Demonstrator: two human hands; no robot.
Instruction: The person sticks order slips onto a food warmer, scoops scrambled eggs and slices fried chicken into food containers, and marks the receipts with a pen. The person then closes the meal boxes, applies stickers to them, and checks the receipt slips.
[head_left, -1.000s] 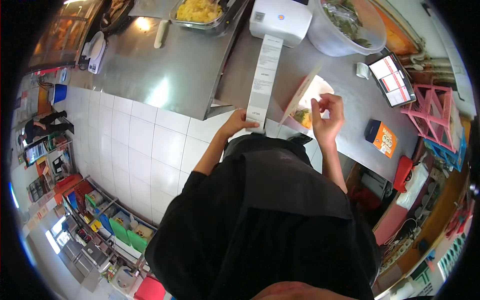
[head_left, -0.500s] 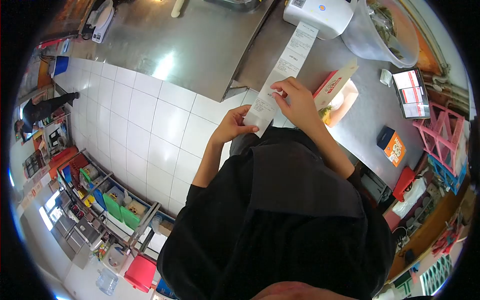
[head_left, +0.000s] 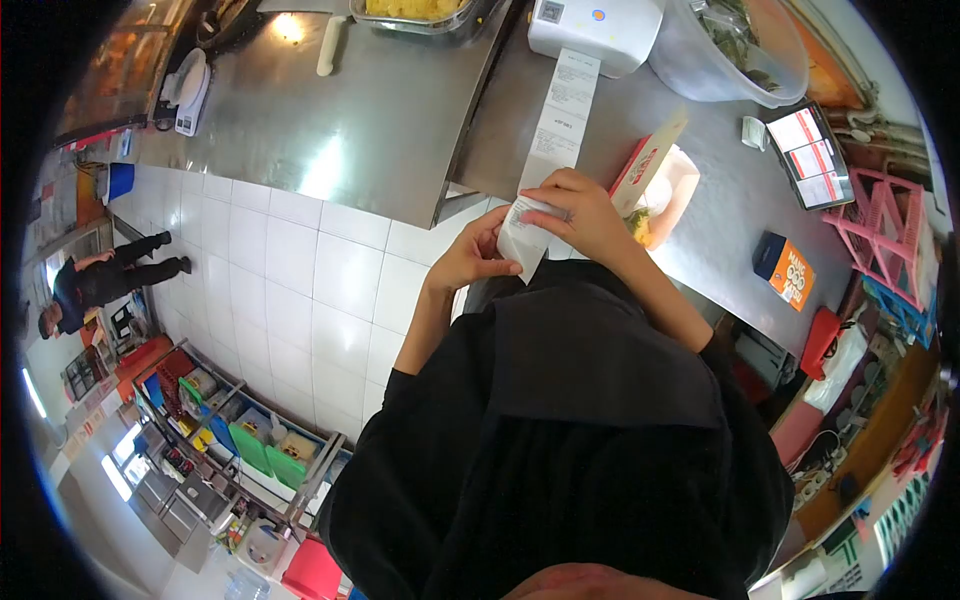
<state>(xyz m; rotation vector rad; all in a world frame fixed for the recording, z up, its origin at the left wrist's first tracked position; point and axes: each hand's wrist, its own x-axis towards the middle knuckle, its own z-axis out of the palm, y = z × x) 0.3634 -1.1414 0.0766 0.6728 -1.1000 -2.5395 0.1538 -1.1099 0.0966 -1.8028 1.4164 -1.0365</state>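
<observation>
A long strip of printed labels (head_left: 556, 134) hangs out of a white label printer (head_left: 598, 28) and runs down to my hands. My left hand (head_left: 470, 252) pinches the strip's lower end from the left, thumb on top. From the right, my right hand (head_left: 577, 210) grips the strip a little higher up, fingers and thumb closed on it. Just right of that hand sits an open paper food box (head_left: 672, 195) with a raised red and white flap. Something white and round and some yellow-green food lie inside.
A large clear plastic tub (head_left: 700, 55) with leafy stuff stands beside the printer. On the right are a tablet (head_left: 808, 158), an orange and navy box (head_left: 785, 270) and pink racks (head_left: 885, 225). A knife handle (head_left: 331, 46) lies on the left counter. Another person (head_left: 95, 280) is far left.
My right hand has closed on the strip, which now bends between my hands. The view has shifted, showing more of the left counter's yellow food tray and of the other person.
</observation>
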